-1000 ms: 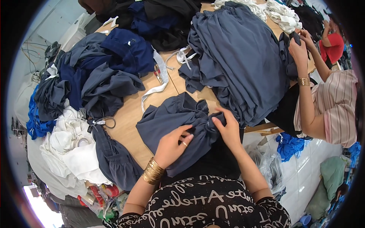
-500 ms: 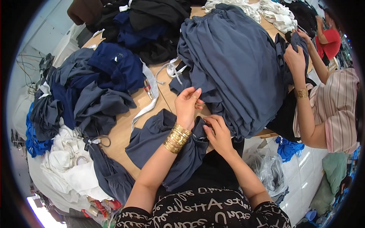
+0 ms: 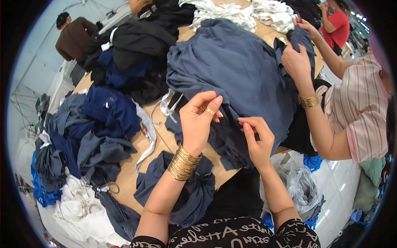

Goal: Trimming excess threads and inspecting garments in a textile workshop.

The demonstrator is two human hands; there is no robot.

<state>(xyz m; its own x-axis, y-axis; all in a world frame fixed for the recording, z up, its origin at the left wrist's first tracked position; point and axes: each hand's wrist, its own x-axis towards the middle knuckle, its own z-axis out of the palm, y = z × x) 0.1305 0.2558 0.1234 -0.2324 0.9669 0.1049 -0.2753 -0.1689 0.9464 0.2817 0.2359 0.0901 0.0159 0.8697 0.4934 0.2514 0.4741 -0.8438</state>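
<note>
My left hand (image 3: 200, 118), with gold bangles on the wrist, is raised in front of the big stack of grey-blue garments (image 3: 235, 62). Its thumb and forefinger are pinched together; anything between them is too small to make out. To the right, my right hand (image 3: 259, 140) is also held up, thumb and fingertips brought close in a pinch. Whatever it may hold does not show. Below my left forearm, a gathered grey-blue garment (image 3: 159, 180) lies at the table's near edge, touched by neither set of fingers.
Navy and grey garments (image 3: 111, 111) are heaped on the wooden table (image 3: 130, 165) at left, beside a white strip (image 3: 148, 144). Black clothes (image 3: 140, 49) and white cloths (image 3: 223, 16) lie farther back. At right, a co-worker's hands (image 3: 295, 62) hold grey cloth. A clear plastic bag (image 3: 302, 186) is below.
Both hands have come up off the small gathered garment, the right one shifting farther right. The whole view has tilted, so the table's things sit lower and more to the left.
</note>
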